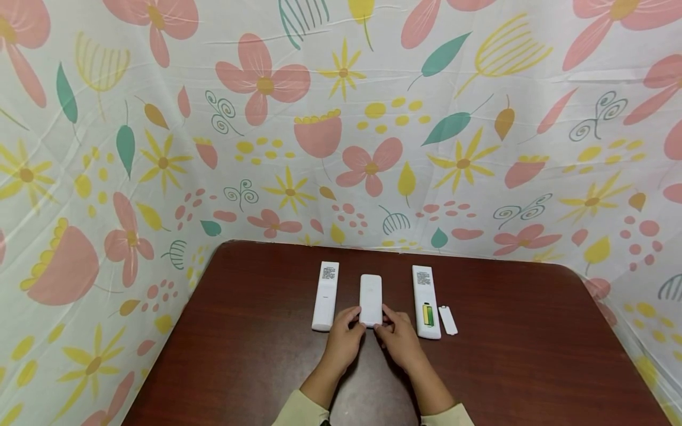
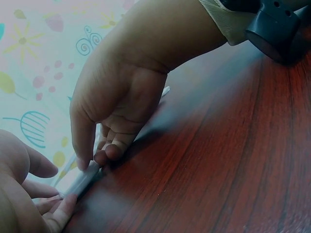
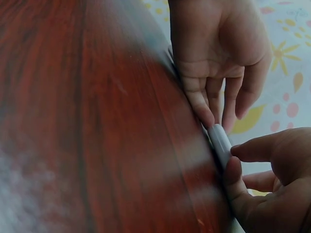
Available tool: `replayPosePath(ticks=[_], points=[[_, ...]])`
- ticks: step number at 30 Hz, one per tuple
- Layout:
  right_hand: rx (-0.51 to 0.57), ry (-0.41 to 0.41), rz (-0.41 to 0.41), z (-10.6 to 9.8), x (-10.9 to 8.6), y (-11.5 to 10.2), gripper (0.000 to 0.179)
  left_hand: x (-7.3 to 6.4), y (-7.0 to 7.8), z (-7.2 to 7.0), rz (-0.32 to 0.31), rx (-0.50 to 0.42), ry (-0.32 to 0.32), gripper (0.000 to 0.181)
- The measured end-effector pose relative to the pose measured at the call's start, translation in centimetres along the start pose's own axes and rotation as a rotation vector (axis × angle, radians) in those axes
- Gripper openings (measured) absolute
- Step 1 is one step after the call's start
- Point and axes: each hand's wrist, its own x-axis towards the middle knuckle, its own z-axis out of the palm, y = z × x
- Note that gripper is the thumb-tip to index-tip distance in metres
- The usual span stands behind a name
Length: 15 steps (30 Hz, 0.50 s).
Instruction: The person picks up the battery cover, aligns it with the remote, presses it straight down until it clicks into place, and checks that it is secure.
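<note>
At the lower centre of the head view, the left hand (image 1: 343, 340) and right hand (image 1: 401, 340) pinch the middle white remote (image 1: 370, 299) near its lower end; even, light pressure should keep it straight on the worktop (image 1: 256, 355).

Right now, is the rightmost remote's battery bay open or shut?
Open: yellow and green show inside the bay, and a loose white cover lies beside the remote.
</note>
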Motion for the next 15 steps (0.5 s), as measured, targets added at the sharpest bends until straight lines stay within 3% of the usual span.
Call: replayPosePath(ticks=[9,15], points=[[0.004,-0.008,0.023,0.01,0.2,0.09,0.061,-0.02,-0.05,0.06,-0.003,0.005,0.004,0.046],[0.017,-0.003,0.042,0.07,0.34,0.31,0.063,-0.04,0.31,0.17,-0.039,0.006,0.011,0.046]])
